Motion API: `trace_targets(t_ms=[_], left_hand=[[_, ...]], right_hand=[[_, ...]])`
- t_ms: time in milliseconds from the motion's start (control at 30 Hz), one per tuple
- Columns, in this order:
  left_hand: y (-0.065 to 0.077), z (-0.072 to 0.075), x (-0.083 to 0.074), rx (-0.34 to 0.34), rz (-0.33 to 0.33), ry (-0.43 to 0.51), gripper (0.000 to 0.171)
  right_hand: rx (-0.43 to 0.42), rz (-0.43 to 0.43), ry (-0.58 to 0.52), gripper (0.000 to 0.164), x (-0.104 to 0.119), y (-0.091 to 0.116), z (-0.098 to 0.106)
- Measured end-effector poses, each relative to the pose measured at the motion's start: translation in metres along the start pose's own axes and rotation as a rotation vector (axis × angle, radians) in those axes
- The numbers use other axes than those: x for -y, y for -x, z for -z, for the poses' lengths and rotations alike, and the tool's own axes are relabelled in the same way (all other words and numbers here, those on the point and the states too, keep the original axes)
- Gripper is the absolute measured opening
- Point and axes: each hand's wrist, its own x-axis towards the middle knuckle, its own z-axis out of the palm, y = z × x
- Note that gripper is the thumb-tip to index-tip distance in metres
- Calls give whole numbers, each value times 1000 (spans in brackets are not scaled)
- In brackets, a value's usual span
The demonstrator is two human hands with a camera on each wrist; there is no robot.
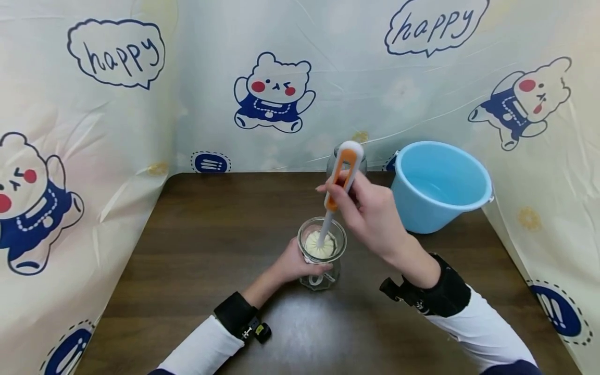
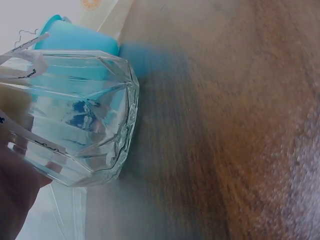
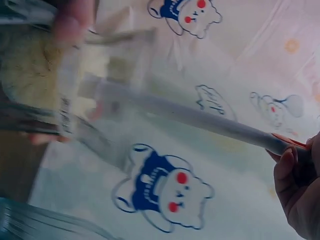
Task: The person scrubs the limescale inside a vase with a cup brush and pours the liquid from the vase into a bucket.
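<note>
A clear glass jar (image 1: 338, 271) with a faceted base stands tilted over the table, and my left hand (image 1: 300, 262) grips it round the side. Printed white ribbon (image 2: 35, 137) is wrapped about the jar. In my right hand (image 1: 375, 211) I hold a bottle brush (image 1: 349, 155) by its white and orange handle. Its pale, ribbed sponge head (image 1: 321, 245) sits inside the jar, below the rim. The right wrist view shows the grey shaft (image 3: 190, 116) running into the jar's mouth; the sponge there is blurred.
A light blue bucket (image 1: 442, 200) stands at the back right of the dark wooden table (image 1: 225, 229). Behind the brush handle, partly hidden, is another glass container (image 1: 363, 162). A cartoon-printed cloth (image 1: 206, 94) hangs around the table's back and sides.
</note>
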Motion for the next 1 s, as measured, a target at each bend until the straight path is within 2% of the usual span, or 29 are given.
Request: trace_targets(t_ms=[133, 267, 367, 533, 600, 900, 1000], left_hand=[[1, 1, 2, 10, 21, 6, 76], [2, 1, 2, 16, 20, 2, 76], [2, 0, 2, 13, 10, -10, 74], [-1, -1, -1, -7, 1, -45, 75], [-2, -1, -2, -11, -3, -49, 76], [-2, -1, 0, 13, 15, -19, 78], [-2, 0, -2, 14, 22, -16, 81]], right_hand=[[93, -107, -76, 9, -15, 14, -19], [145, -190, -57, 7, -22, 25, -29], [108, -174, -36, 12, -17, 20, -22], [-10, -110, -52, 15, -3, -4, 0], [-15, -111, -46, 15, 0, -8, 4], [160, -284, 3, 14, -14, 18, -26], [205, -266, 23, 14, -11, 14, -24]])
